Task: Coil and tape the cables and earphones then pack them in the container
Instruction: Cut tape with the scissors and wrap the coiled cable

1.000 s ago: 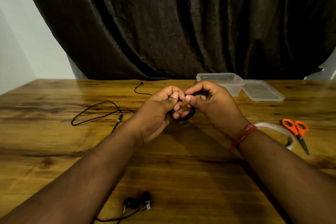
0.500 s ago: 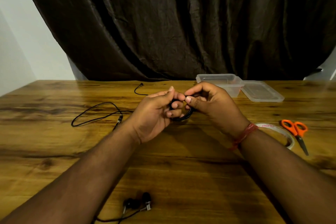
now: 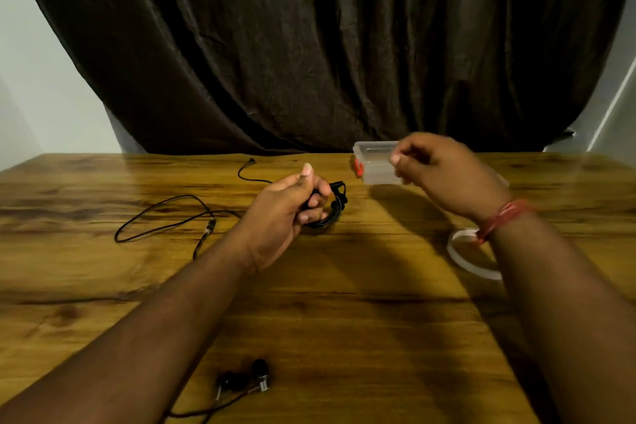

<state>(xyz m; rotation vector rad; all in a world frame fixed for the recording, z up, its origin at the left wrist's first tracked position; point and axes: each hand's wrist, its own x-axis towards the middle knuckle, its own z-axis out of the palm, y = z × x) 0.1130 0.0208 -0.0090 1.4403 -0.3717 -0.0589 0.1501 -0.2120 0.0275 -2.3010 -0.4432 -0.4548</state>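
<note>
A dark crumpled curtain (image 3: 327, 45) hangs beyond both hands, behind the brown wooden table (image 3: 344, 303). The clear plastic container (image 3: 375, 162) sits just behind the right hand (image 3: 444, 175), whose blurred fingers are curled; whether they hold anything cannot be told. The hands are apart. A translucent tape roll (image 3: 471, 260) lies under the right wrist. The left hand (image 3: 285, 213) grips the coiled black cable (image 3: 332, 206). A loose black cable (image 3: 165, 217) lies to its left, black earphones (image 3: 244, 384) near the left forearm.

Home room: wooden table (image 3: 344, 303) before a dark curtain (image 3: 309, 45).
</note>
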